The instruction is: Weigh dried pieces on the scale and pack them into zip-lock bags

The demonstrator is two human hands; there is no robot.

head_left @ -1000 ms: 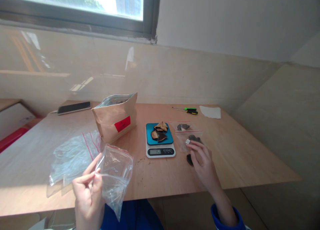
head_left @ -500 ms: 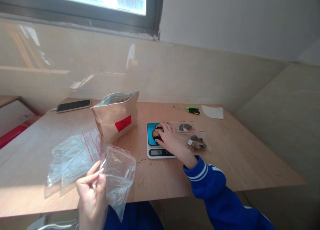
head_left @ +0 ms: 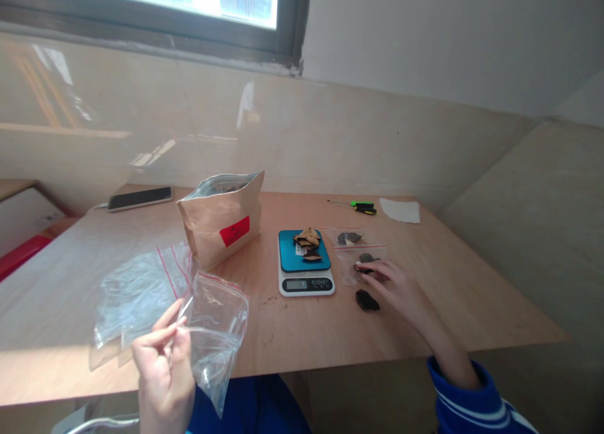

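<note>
My left hand (head_left: pixel 163 371) pinches the top edge of an empty clear zip bag (head_left: pixel 217 333), which hangs below the table's front edge. My right hand (head_left: pixel 399 286) reaches out low over the table, its fingertips at a small filled zip bag (head_left: pixel 363 259), and appears to pinch a dark dried piece (head_left: pixel 362 269). Another dark piece (head_left: pixel 367 300) lies loose on the wood just beside that hand. Left of the hand stands a small scale with a blue top (head_left: pixel 295 258) and several dried pieces (head_left: pixel 306 240) on it.
An open brown paper pouch with a red label (head_left: pixel 224 217) stands left of the scale. Empty zip bags (head_left: pixel 136 289) lie piled at the front left. At the back are a phone (head_left: pixel 139 199), a green-handled screwdriver (head_left: pixel 358 206), a white sheet (head_left: pixel 400 211) and a second filled bag (head_left: pixel 349 238).
My right hand went from the table to the scale, took a dark piece off it, and came back beside the filled bags. The left hand kept hold of the empty bag.
</note>
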